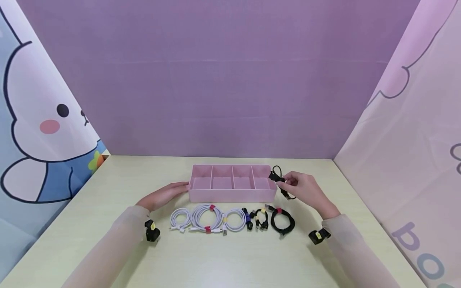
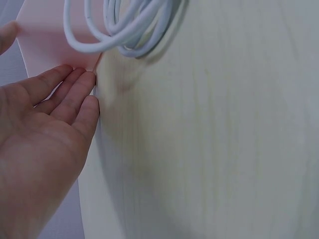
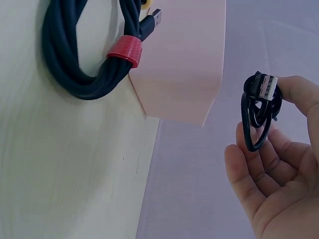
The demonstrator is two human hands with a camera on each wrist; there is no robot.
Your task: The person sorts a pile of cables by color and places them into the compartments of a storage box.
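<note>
We have a pink tray with four compartments on the pale wooden table, a purple backdrop behind it. Along its near side lies a row of coils: a small white coil, a larger white coil with red ties, another white coil, a small dark cable with a blue tie, a short black cable, and a black coil with a red tie. This row stands between us and the tray's front wall; the tray's right end wall rises beside our cable.

Our left hand reaches inward, its fingers extended and touching the tray's left end, gripping nothing. Our right hand comes in from the right, thumb and fingers pinching a bundled black cable.

We hold that cable raised by the tray's right end; the right wrist view shows it apart from the tray. From the head view, its long axis slants from far left to near right, a loop sticking up at the far end and a connector pointing down to the right.
</note>
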